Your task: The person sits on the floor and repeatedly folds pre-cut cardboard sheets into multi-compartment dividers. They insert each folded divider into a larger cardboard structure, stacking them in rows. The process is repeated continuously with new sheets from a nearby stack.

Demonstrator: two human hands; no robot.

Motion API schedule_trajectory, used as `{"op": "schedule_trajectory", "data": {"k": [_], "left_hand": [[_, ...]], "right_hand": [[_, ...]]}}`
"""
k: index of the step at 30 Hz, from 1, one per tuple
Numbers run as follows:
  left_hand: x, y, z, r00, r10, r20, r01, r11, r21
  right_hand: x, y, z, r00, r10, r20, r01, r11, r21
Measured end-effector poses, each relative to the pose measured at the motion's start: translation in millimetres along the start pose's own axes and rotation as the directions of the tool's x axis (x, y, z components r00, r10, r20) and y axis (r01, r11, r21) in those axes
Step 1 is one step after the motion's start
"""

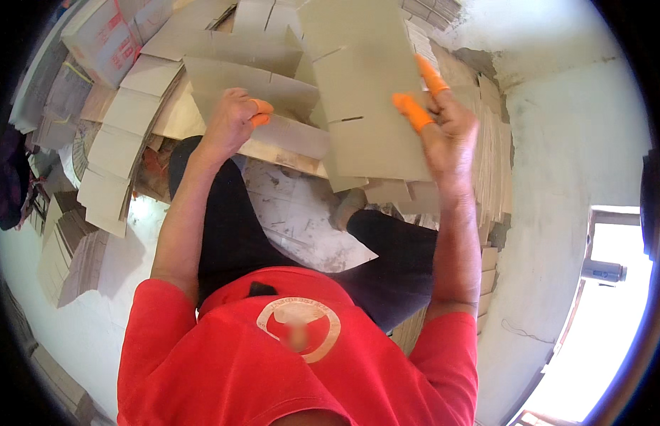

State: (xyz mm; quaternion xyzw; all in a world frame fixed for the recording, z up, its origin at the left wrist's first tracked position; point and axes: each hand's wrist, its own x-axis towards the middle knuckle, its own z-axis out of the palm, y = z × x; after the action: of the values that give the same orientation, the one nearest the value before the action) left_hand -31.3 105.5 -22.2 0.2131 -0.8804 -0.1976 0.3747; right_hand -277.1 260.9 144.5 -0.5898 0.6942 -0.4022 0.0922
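Note:
My left hand [230,126] is closed, its thumb and forefinger in orange finger covers. It hovers beside a partly folded brown cardboard piece [294,135] with upright flaps. Whether anything is inside the fingers is hidden. On the right, a large flat cardboard sheet [376,85] with slits stands tilted in front of me. My right hand [449,131] is at its right edge, the orange-covered thumb across the sheet's face and the forefinger stretched out by the edge. The other fingers of that hand are mostly hidden.
Overlapping cardboard blanks [120,145] lie on the left, below a printed carton [106,42]. A tall stack of cardboard sheets [492,149] stands along the right wall [564,135]. More folded cardboard [74,255] rests on the floor at left. My legs straddle the pale floor [287,206].

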Motion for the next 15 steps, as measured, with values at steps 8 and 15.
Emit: {"op": "schedule_trajectory", "data": {"k": [8,15], "left_hand": [[1,-2,6,0.999,-0.037,-0.002,0.037,0.999,0.007],[3,-3,6,0.998,-0.059,-0.012,0.060,0.998,0.028]], "right_hand": [[20,5,60,0.994,-0.110,0.025,0.109,0.992,0.063],[30,3,72,0.987,-0.112,0.111,0.109,0.994,0.033]]}}
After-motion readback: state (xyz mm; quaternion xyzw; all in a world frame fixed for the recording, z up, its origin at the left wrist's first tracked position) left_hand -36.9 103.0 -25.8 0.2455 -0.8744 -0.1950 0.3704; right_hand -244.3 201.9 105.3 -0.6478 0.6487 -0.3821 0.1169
